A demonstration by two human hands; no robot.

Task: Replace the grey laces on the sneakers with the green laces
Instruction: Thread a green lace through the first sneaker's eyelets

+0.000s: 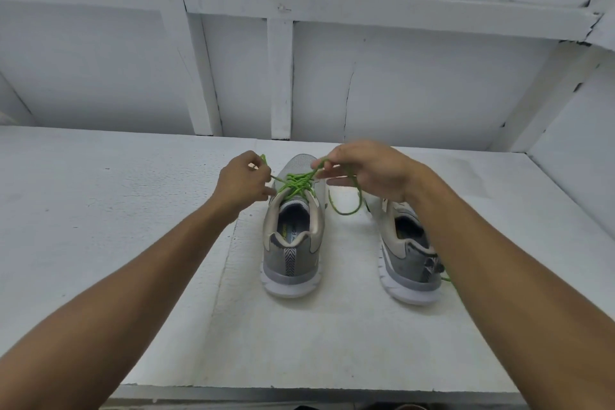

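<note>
Maybe "Y FO" insole (pixel 294 232), left hand (pixel 241 181), right hand (pixel 372 170) pinching green lace (pixel 296 184)

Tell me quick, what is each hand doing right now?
Left hand: closed, pinching one end of the green lace.
Right hand: closed, pinching the other end of the green lace.
</note>
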